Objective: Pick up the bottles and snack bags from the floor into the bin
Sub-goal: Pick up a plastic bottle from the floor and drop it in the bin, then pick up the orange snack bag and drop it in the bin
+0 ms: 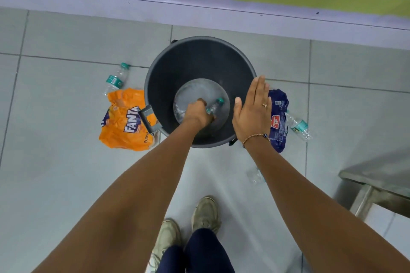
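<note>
A dark grey bin (177, 62) stands on the tiled floor. My left hand (198, 113) is inside it, shut on a clear bottle with a green cap (216, 105). My right hand (253, 108) hovers flat and open over the bin's right rim. An orange Fanta bag (124, 124) lies against the bin's left side, with a clear bottle (115, 80) just beyond it. A blue Thums Up bag (279, 117) lies at the bin's right, partly hidden by my right hand, and another clear bottle (298, 125) lies beside it. A small clear plastic piece (255, 175) is under my right forearm.
A purple and green wall base (199, 0) runs behind the bin. A steel table corner and leg (377, 182) stand at the right. My two shoes (193, 224) are on the floor in front of the bin.
</note>
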Tool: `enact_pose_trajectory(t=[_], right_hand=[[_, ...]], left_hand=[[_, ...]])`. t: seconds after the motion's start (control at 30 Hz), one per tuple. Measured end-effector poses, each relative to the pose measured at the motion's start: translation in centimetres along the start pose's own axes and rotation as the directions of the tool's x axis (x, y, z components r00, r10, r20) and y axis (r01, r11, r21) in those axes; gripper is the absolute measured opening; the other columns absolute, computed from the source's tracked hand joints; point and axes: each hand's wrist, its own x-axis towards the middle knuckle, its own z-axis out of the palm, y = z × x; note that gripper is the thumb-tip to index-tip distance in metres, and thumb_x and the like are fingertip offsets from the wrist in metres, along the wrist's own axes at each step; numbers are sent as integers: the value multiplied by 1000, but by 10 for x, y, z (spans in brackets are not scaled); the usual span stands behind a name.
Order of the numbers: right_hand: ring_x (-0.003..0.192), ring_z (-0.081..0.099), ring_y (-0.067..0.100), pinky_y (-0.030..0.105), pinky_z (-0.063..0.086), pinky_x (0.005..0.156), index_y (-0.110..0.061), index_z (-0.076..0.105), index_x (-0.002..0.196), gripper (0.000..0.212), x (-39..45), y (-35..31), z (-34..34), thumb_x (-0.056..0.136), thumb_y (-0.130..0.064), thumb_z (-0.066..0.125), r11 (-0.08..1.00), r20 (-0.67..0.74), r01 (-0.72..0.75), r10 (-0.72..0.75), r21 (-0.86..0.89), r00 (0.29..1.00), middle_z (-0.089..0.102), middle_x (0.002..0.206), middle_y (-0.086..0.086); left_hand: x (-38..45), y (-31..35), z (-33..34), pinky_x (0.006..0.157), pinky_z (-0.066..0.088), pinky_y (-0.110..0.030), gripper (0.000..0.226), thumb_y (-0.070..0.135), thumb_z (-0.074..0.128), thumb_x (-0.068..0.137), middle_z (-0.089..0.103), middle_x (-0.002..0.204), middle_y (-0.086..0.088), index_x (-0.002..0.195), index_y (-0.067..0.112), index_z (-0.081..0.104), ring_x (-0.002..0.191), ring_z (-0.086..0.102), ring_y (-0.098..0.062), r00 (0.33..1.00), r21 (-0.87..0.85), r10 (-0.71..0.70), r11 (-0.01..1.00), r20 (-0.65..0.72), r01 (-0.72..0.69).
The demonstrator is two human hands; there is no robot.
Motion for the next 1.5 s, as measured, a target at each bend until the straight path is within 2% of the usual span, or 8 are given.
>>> enact_pose_trajectory(t=[0.17,0.33,0.43,0.53,0.67,0.93,1.2,1.5], right_hand=[[148,8,29,42,16,120,-6,5,150,64,-15,-12,3,100,-36,30,997,-6,-82,82,1,997,7,160,12],[147,11,32,45,19,119,-5,6,150,67,-27,-23,10,98,-37,36,984,-45,-177,176,-6,983,9,160,14],[147,9,32,46,17,120,-4,5,149,69,-28,-24,15,98,-36,37,983,-75,-184,182,-15,980,8,160,15],[147,6,32,46,15,120,-4,3,149,71,-27,-22,21,97,-36,38,985,-124,-170,165,-31,978,6,160,15],[148,2,31,45,13,120,-5,2,150,73,-24,-17,30,96,-39,37,986,-177,-152,139,-63,974,3,160,14],[148,3,31,44,14,119,-7,1,150,73,-21,-15,33,97,-45,35,985,-206,-160,145,-56,968,2,160,12],[148,4,32,44,15,120,-6,-1,149,70,-26,-26,12,99,-43,31,982,-32,-189,189,-3,981,1,160,13],[148,-3,31,47,15,118,-7,-10,148,72,-30,-21,-26,99,-47,23,972,201,-116,158,-204,967,-9,160,13]], left_hand=[[-62,2,-64,89,52,-20,28,19,69,85,68,106,2,112,15,65,95,64,-9,883,-308,236,874,-405,-375],[-61,-96,-107,77,52,-15,32,8,64,81,60,115,-6,112,8,62,94,60,-12,446,-554,-366,714,-817,-429],[-20,-179,-90,95,52,-37,54,12,71,77,49,137,-13,127,13,53,117,58,-28,539,-888,-742,459,-400,-28],[6,-237,-61,102,44,-44,69,30,71,81,44,145,-15,139,9,40,129,47,-36,612,-836,-791,325,17,443],[45,-262,-33,112,32,-48,72,33,65,88,34,153,-8,146,18,27,136,37,-36,689,-855,-685,188,239,484],[58,-291,-12,92,45,-34,45,27,62,88,55,107,-12,126,6,50,95,51,-25,659,-829,-744,297,111,475],[-110,-245,-29,94,49,-47,39,11,54,95,58,131,-15,134,13,49,108,59,-36,741,-941,-668,291,-69,175],[-169,-161,-124,89,48,-38,26,23,60,93,63,110,-11,114,9,56,101,61,-27,804,-672,-325,731,-497,-121]])
